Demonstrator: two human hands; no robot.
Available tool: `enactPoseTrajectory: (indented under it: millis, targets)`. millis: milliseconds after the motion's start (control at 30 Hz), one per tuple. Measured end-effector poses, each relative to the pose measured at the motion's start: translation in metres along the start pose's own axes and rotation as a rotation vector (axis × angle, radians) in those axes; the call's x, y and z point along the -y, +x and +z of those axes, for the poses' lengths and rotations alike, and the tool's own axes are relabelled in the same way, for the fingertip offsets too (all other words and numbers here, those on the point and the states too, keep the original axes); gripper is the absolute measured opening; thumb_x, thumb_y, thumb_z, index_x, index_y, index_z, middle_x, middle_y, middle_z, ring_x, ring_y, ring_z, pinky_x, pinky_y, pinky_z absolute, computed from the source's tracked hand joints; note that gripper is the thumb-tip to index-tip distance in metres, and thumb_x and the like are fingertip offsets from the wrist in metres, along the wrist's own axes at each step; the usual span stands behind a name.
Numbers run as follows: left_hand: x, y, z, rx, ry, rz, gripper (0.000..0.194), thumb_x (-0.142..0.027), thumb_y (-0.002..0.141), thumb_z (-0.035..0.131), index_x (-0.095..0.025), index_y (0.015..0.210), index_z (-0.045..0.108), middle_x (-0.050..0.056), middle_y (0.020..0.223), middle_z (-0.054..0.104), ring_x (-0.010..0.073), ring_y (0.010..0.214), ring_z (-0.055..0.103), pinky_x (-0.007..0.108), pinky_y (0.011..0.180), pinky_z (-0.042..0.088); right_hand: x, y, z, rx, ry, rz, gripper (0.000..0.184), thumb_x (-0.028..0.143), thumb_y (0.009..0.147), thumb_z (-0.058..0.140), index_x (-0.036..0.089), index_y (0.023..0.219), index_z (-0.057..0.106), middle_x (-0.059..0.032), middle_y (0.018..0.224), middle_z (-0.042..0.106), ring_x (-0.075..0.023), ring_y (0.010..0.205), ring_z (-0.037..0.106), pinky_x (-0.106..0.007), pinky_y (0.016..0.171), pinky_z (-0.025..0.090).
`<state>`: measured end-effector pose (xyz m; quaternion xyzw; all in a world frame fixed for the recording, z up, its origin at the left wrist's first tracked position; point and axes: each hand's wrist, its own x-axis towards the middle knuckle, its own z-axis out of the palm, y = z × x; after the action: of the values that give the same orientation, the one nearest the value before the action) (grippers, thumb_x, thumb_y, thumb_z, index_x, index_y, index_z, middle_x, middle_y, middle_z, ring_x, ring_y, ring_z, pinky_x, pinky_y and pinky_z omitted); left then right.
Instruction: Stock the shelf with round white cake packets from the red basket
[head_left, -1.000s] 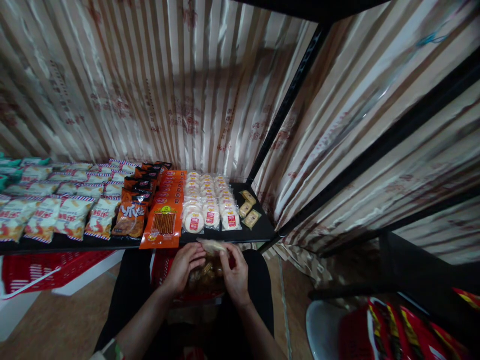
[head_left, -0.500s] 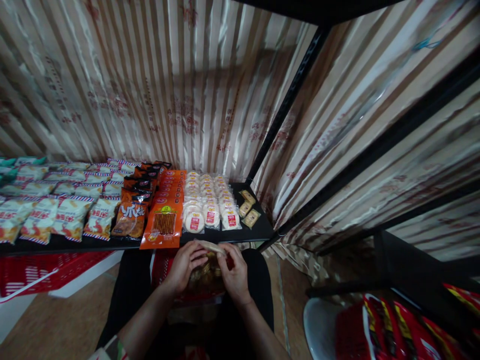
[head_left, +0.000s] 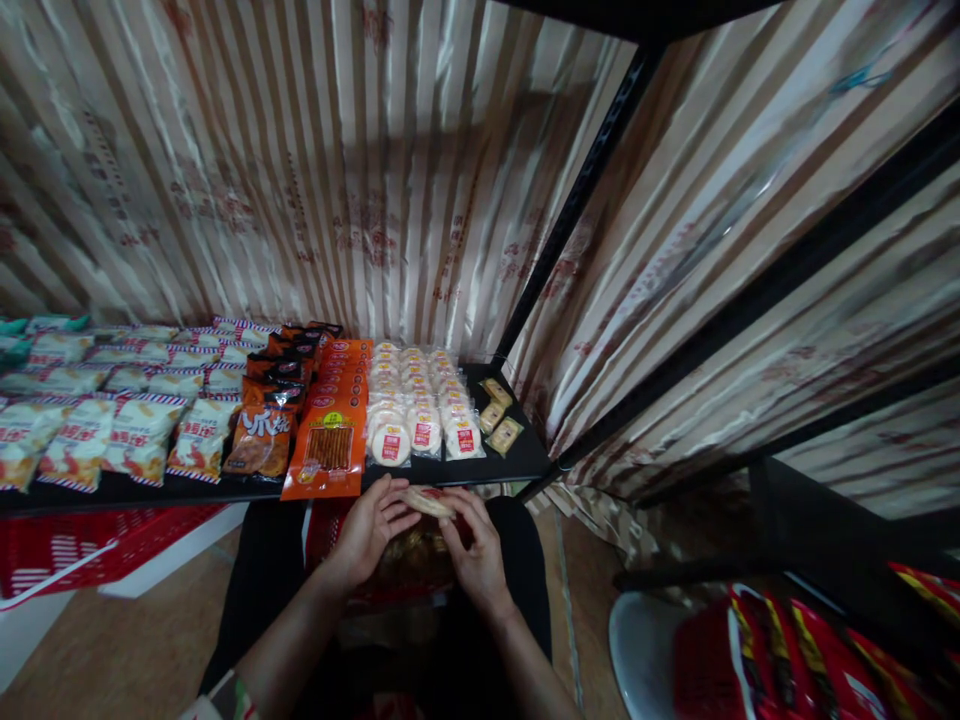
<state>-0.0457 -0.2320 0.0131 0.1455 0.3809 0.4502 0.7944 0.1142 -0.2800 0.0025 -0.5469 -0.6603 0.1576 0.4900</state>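
Over my lap, a small pale, flat snack packet (head_left: pixel 426 502) is tilted between my two hands, with a bit of red on its upper face. My left hand (head_left: pixel 369 535) has its thumb and fingertips at the packet's left end. At the right end, my right hand (head_left: pixel 475 550) pinches it between thumb and fingers. Under the hands a red basket (head_left: pixel 319 530) sits between my legs, with shiny yellowish packets (head_left: pixel 412 555) in it. Just ahead on the black shelf (head_left: pixel 517 466) lie a few small yellow packets (head_left: pixel 505 435).
Rows of round white crackers (head_left: pixel 390 440), orange stick-snack bags (head_left: pixel 322 450), black-and-orange bags (head_left: pixel 259 440) and white-blue bags (head_left: pixel 142 435) fill the shelf leftward. A black post (head_left: pixel 577 210) rises at its right corner. Red baskets (head_left: pixel 165 525) stand lower left; red bags (head_left: pixel 825 650) lower right.
The packet has tilted, so its face with red now shows. My right hand has shifted slightly to the right; the shelf goods stay in place.
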Motion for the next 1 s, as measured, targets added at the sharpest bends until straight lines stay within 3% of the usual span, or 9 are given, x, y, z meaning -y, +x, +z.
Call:
enactPoseTrajectory:
  millis: [367, 633, 833, 1000]
  targets:
    - [0.009, 0.003, 0.004, 0.06, 0.155, 0.083, 0.023, -0.026, 0.065, 0.069, -0.016, 0.084, 0.06, 0.007, 0.088, 0.064, 0.0173, 0.082, 0.06, 0.03, 0.075, 0.048, -0.005, -0.008, -0.007, 0.032, 0.025, -0.016, 0.017, 0.021, 0.079, 0.053, 0.022, 0.094, 0.061, -0.0091, 0.113, 0.056, -0.0214, 0.109, 0.052, -0.037, 0.091, 0.045]
    - [0.01, -0.004, 0.014, -0.007, 0.223, 0.131, 0.034, -0.018, 0.059, 0.07, -0.016, 0.091, 0.06, 0.008, 0.097, 0.063, 0.0172, 0.086, 0.059, 0.026, 0.072, 0.043, -0.009, -0.015, -0.011, 0.005, 0.042, 0.054, 0.023, 0.028, 0.082, 0.049, 0.024, 0.098, 0.064, -0.007, 0.141, 0.031, -0.0265, 0.126, 0.034, -0.046, 0.101, 0.033]
    - [0.013, -0.006, 0.022, -0.004, 0.211, 0.179, 0.045, -0.019, 0.056, 0.072, -0.016, 0.098, 0.057, 0.009, 0.105, 0.061, 0.0193, 0.092, 0.058, 0.028, 0.076, 0.044, -0.015, -0.02, -0.009, -0.056, 0.144, 0.172, 0.024, 0.033, 0.083, 0.048, 0.023, 0.094, 0.067, -0.0066, 0.14, 0.035, -0.0256, 0.123, 0.038, -0.043, 0.1, 0.035]
    - [0.019, -0.004, 0.023, -0.002, 0.22, 0.164, 0.048, -0.017, 0.057, 0.07, -0.016, 0.102, 0.053, 0.007, 0.095, 0.063, 0.018, 0.085, 0.06, 0.029, 0.075, 0.045, -0.021, -0.022, -0.007, -0.085, 0.195, 0.213, 0.023, 0.035, 0.082, 0.05, 0.023, 0.09, 0.068, -0.007, 0.139, 0.035, -0.0257, 0.122, 0.04, -0.042, 0.098, 0.037]
